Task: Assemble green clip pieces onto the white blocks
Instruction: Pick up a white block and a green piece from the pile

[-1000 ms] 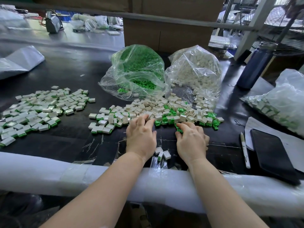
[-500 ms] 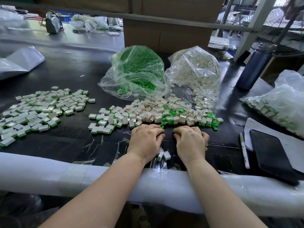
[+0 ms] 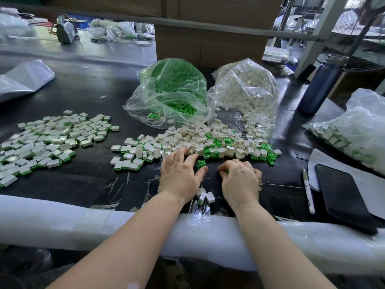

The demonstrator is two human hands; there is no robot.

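Your left hand (image 3: pixel 179 176): fingers spread, released, reaching into loose white blocks (image 3: pixel 208 140) on the desk (image 3: pixel 87 184) | your right hand (image 3: pixel 241 180): curled around a green clip (image 3: pixel 226 171) | another green clip (image 3: pixel 201 163) lies between both hands.

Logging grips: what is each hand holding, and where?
Right hand: a green clip tucked under its curled fingertips. Left hand: fingers spread over loose white blocks, nothing gripped.

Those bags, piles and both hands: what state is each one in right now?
Green clip bag: open, spilling clips.
White block bag: open, spilling blocks.
Middle pile: loose blocks and clips, mixed.
Left pile: blocks with green fitted.
Left hand: fingers spread, reaching into the pile.
Right hand: curled around a green clip.
Bottle: upright, capped.
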